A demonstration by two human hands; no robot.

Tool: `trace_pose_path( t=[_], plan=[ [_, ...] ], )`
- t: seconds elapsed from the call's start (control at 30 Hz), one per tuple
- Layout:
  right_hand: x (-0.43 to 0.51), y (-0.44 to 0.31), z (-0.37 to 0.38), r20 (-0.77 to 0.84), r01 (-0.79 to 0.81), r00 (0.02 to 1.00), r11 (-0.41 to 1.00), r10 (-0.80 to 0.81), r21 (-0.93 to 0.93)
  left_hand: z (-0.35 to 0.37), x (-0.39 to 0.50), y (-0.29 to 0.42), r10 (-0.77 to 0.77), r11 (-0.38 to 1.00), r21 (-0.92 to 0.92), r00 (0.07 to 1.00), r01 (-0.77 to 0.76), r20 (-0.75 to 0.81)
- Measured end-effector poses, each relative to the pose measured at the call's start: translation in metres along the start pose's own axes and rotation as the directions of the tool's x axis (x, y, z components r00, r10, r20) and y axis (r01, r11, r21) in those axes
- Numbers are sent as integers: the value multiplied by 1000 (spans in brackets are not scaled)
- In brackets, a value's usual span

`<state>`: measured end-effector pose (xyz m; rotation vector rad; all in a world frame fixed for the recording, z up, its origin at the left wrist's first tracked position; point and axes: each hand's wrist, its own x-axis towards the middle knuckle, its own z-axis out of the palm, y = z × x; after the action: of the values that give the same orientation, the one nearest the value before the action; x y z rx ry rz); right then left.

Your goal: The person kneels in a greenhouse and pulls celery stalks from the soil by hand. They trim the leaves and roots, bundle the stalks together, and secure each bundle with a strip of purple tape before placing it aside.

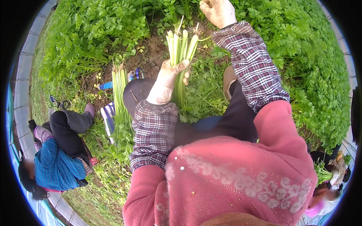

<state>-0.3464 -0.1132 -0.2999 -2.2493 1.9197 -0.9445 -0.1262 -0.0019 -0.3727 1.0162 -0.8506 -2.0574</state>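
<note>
My left hand (pixel 169 76), in a pale soil-stained glove, grips a small bunch of celery (pixel 181 50) around its stalks. The roots and cut ends point away from me, and the leaves hang down between my legs. Further out, my right hand (pixel 219 12) is raised close to the standing celery (pixel 285 34). Its fingers look curled and are partly cut off by the top edge of the view, so anything inside them is hidden. Beside my left knee lies a larger bundle of celery (pixel 120 87), its roots also facing away.
A blue-handled object (pixel 106 85) and a blue ring-shaped object (pixel 138 73) lie near my left knee. A white-and-blue striped cloth or bag (pixel 109 121) is beside the bundle. One person (pixel 59 158) sits at left; others (pixel 331 186) are at far right. Loose leaves (pixel 209 87) cover the soil.
</note>
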Motion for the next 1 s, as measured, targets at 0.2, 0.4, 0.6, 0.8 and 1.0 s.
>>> trace_pose_path(
  t=[0.2, 0.4, 0.6, 0.8, 1.0],
  plan=[
    [-24, 22, 15, 540, -57, 841, 988, -29, 142, -12, -1, 6, 44, 994, -103, 998, -49, -43],
    [-27, 12, 41, 514, -96, 855, 954, -67, 285, -12, -1, 9, 65, 988, -136, 997, -69, -30],
    [-9, 30, 30, 280, 45, 956, 986, -88, 158, -15, -7, 13, 110, 984, -152, 991, -98, 77],
    [-42, -1, 47, 572, -480, 783, 349, -243, 805, -14, -5, 15, 84, 986, -147, 994, -74, 64],
    [-44, -38, 51, 518, -422, 845, 426, -135, 800, -3, -3, 10, 95, 992, -86, 995, -97, -27]
  ],
)
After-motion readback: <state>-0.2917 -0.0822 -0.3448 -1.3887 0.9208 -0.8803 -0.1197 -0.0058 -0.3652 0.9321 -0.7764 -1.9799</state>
